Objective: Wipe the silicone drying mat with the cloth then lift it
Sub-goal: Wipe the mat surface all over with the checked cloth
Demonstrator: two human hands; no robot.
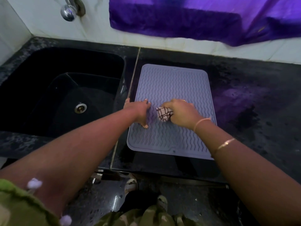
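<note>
Nearest the camera is a green sleeve (14, 204) with pale pompoms, at the lower left, and both bare forearms reach forward from it over the black countertop (254, 101). The silicone drying mat (171, 82), pale grey with wavy ridges, lies flat on the countertop just right of the black sink (65, 88). The left hand (140, 111) lies flat with fingers spread on the mat's left edge, grasping nothing, thumb pointing back toward the person. The right hand (180, 112) is clenched around a bunched cloth (164, 114), white with dark lines, which presses on the mat near its middle, just beside the left hand. Two thin bangles (226, 143) circle the right forearm. A purple fabric (195, 18) hangs on the tiled wall behind, and a chrome tap (70, 11) sits above the sink.
</note>
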